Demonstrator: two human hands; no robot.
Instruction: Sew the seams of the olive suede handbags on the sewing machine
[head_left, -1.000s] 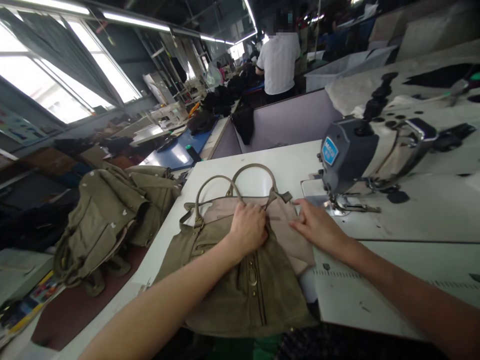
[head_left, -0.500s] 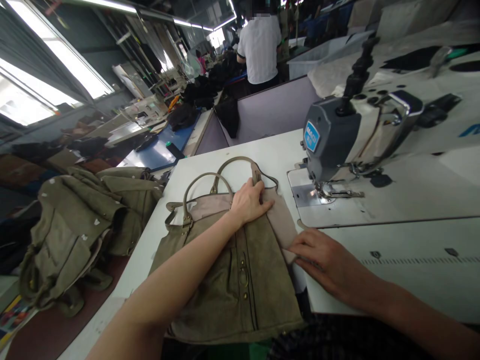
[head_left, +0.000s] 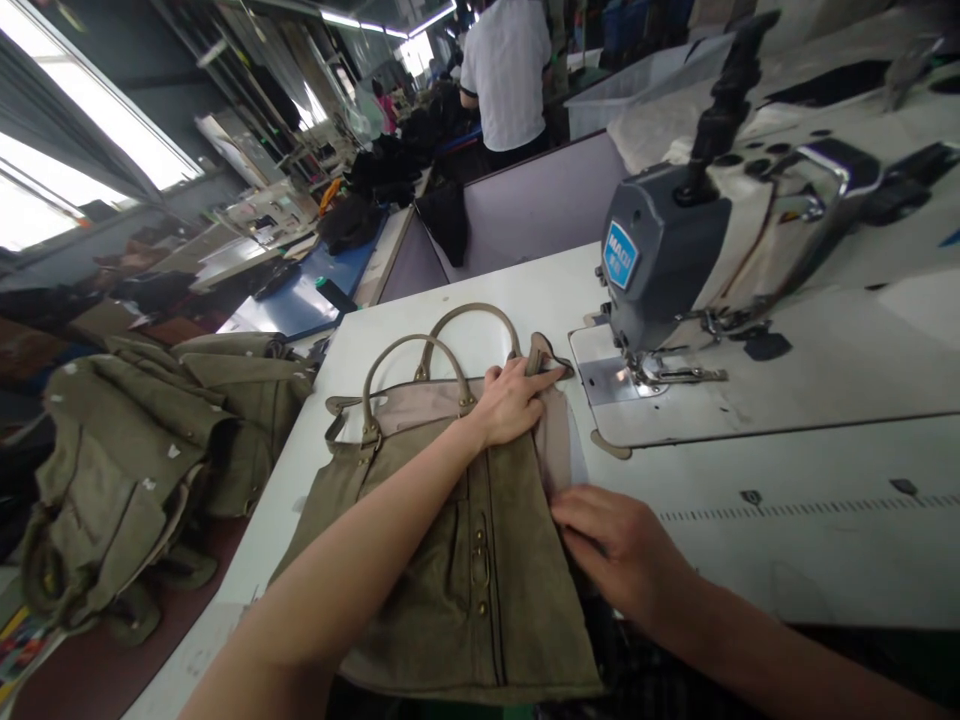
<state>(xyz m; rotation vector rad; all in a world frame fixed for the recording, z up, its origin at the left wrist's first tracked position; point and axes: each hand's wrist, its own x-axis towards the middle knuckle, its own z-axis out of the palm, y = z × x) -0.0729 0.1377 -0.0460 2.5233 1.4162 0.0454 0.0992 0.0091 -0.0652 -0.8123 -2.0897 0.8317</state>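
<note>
An olive-green handbag (head_left: 420, 560) with two arched handles (head_left: 409, 345) and brass fittings lies flat on the white sewing table (head_left: 360, 330). My left hand (head_left: 511, 402) rests on its upper right part, index finger stretched towards the zip end tab (head_left: 541, 350) and thumb apart. Pale pinkish lining (head_left: 553, 435) sticks out past the bag's right side. At that side, my right hand (head_left: 626, 545) has thumb and fingers closed on the lining's lower edge; the fingertips are partly hidden by the bag.
The sewing machine (head_left: 667, 250) stands at the right, its metal needle plate (head_left: 611, 385) near the bag. More olive bag pieces (head_left: 150, 450) are piled at the left. A person in a white shirt (head_left: 506, 75) stands beyond a partition (head_left: 532, 210). A green thread spool (head_left: 334, 295) lies behind the table.
My left index finger has stretched out to the right, and the zip end tab now lies further right. My right hand has shifted left and down, and the lining is drawn closer to the bag.
</note>
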